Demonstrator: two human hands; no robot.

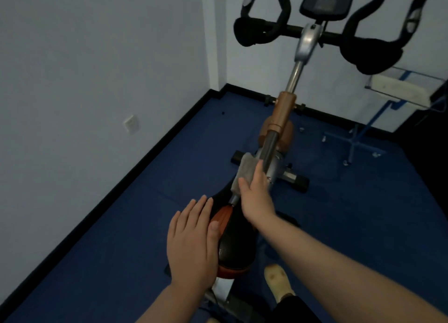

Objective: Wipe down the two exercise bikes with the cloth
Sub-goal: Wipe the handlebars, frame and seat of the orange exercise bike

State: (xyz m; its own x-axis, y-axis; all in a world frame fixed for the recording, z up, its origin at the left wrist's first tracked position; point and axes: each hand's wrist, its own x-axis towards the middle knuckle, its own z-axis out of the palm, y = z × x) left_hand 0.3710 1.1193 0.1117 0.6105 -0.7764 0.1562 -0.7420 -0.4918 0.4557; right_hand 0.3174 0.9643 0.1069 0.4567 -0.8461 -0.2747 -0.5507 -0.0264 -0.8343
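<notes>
I judge the wipe mid-course: my right hand presses the one cloth against the frame bar of the one bike in view, fingers wrapped round cloth and bar. My left hand lies flat, fingers spread, on the saddle. Handlebars look untouched, and no second bike shows, so most work remains.

A blue floor meets a pale wall along a black baseboard. A white wall socket sits low. A blue metal stand is at the right.
</notes>
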